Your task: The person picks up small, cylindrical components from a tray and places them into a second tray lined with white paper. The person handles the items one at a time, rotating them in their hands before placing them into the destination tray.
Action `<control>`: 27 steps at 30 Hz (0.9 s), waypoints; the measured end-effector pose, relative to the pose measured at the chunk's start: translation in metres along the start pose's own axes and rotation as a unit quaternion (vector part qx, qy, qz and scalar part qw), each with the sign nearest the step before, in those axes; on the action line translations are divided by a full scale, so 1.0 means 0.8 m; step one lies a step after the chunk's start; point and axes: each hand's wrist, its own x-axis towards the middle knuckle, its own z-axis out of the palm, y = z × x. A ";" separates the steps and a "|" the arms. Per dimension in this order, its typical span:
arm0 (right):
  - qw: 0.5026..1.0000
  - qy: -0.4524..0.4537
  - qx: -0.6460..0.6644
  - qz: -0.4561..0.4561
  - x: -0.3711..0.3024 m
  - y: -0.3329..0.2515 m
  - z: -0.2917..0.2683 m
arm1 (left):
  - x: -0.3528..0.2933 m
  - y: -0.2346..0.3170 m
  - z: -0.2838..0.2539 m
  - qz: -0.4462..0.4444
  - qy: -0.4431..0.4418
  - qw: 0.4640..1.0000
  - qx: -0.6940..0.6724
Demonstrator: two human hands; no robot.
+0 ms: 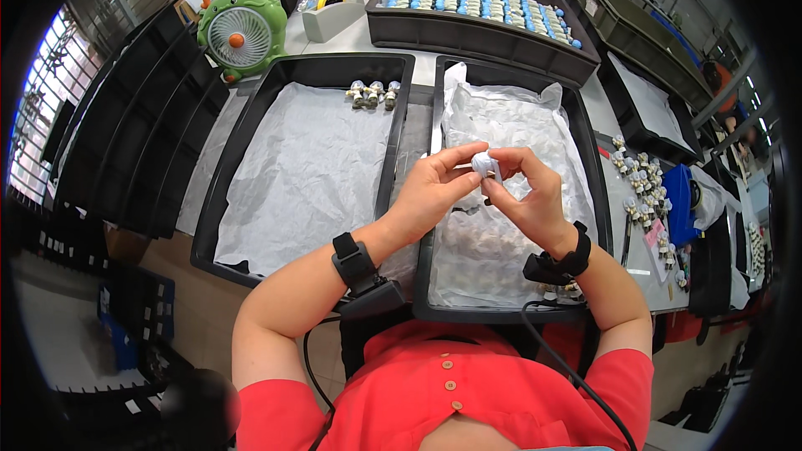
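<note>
Far off to the left of the hands there's a green desk fan [240, 33] with orange knobs. Nearer, left of the left hand, sits a black tray [244, 160] lined with crinkly white paper [292, 175]. Well past the hands on that side is a pale tape dispenser [334, 23], and three little figurines [373, 95] stand in the tray's far right corner, ahead of the left hand.

Now the hands: the left hand [422, 194] and right hand [535, 205] are close together, fingertips of both pinching the same small white piece [484, 165], so it's right between them, up over the second black tray [501, 315]. Can't really make out its details, the fingers cover a lot.

Straight out beyond the hands is a big grey-brown bin [484, 38] full of rows of blue-and-white pieces [468, 2]. Over to the right of the right hand, a messy cluster of white-and-gold figurines [642, 184] is on the table, with a blue bin [682, 207] just beside it, further right.
</note>
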 end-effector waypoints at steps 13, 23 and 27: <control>0.810 -0.110 0.476 0.324 0.000 0.028 -0.004 | 0.000 0.007 0.001 -0.030 0.018 0.999 -0.031; 0.826 -0.132 0.439 0.327 -0.002 0.034 -0.002 | 0.001 0.004 0.000 -0.043 0.042 0.998 -0.003; 0.829 -0.132 0.432 0.330 -0.001 0.031 -0.004 | 0.001 0.003 0.000 -0.032 0.049 0.998 0.033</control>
